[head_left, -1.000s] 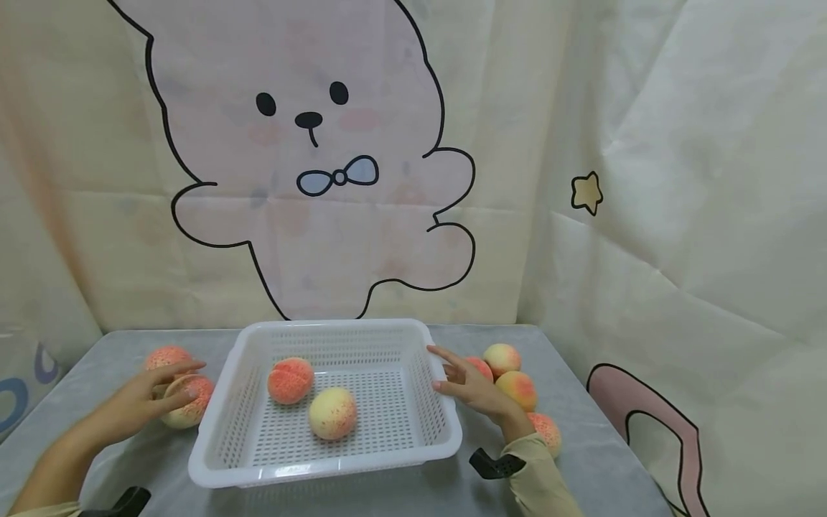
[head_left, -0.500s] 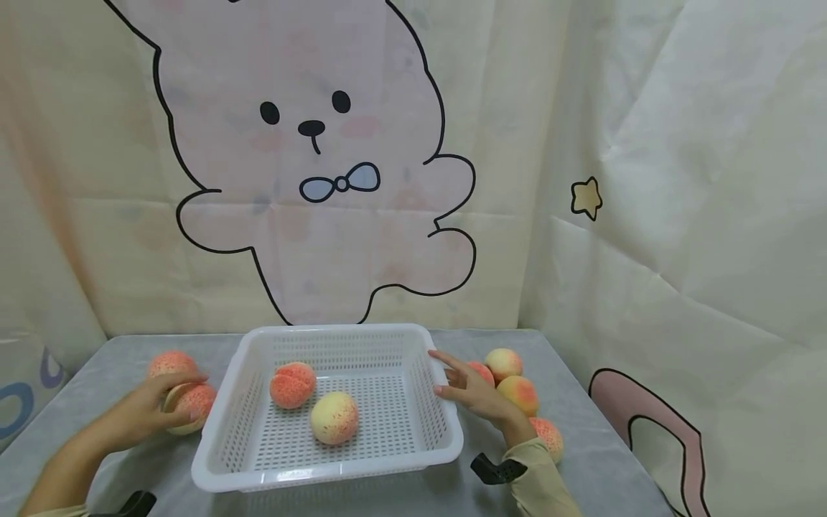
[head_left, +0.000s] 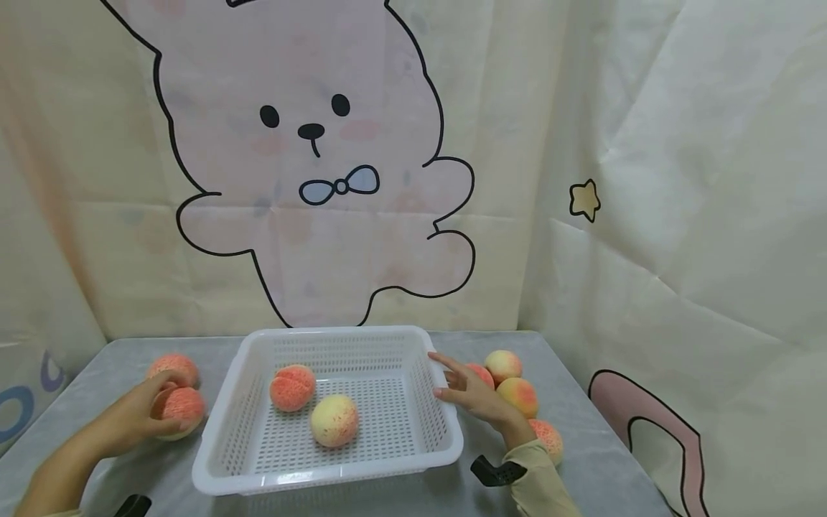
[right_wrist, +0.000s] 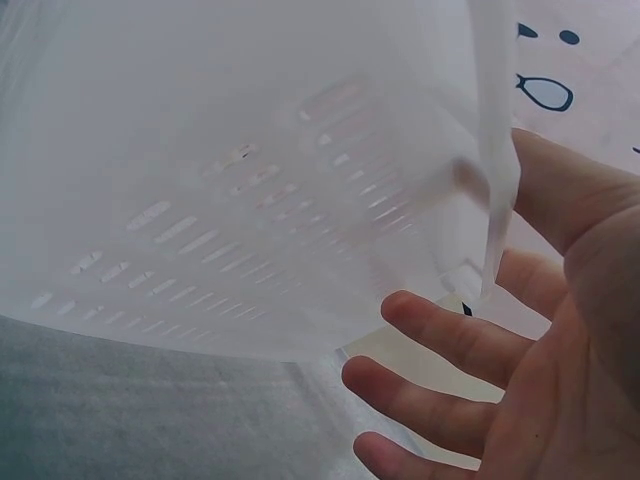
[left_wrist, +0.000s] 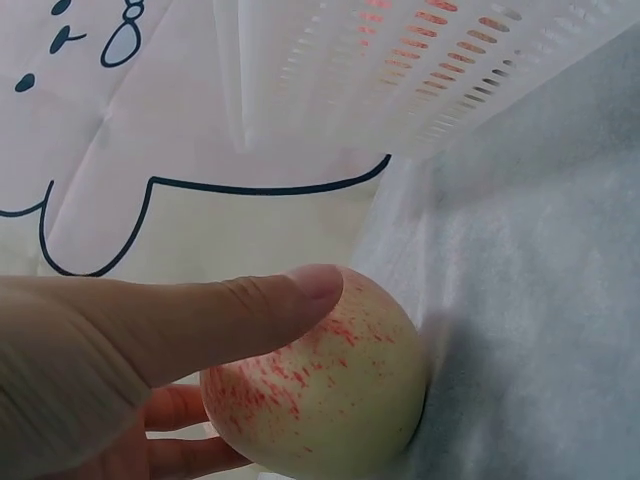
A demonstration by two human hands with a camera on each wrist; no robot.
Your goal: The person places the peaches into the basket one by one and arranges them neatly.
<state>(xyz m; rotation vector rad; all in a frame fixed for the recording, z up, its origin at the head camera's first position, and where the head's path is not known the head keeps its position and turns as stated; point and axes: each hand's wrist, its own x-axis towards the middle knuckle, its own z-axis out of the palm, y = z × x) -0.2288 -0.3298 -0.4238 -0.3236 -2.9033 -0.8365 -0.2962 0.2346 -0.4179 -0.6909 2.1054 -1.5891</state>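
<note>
On the left side of the table, my left hand (head_left: 129, 418) grips a peach (head_left: 184, 406). Up close in the left wrist view, that peach (left_wrist: 330, 390) is pale yellow with red flecks, thumb on top and fingers behind it. A second peach (head_left: 173, 366), orange-red, sits just beyond. The white slotted plastic basket (head_left: 323, 474) holds an orange-red peach (head_left: 293, 388) and a yellowish peach (head_left: 334, 421). My right hand (head_left: 479, 396) holds the basket's right rim. Its thumb hooks over the rim while the other fingers (right_wrist: 450, 335) spread along the outer wall.
Several more peaches (head_left: 517, 396) lie in a loose row to the right of the basket, partly behind my right hand. The grey cloth-covered table (head_left: 601, 459) ends at a curtain (head_left: 413, 309) printed with a cartoon bear. Black straps (head_left: 497, 472) sit at the wrists.
My left fingers have closed around the near left peach, which has turned and shifted slightly left. My right hand stays on the basket rim. The head view has tilted up slightly.
</note>
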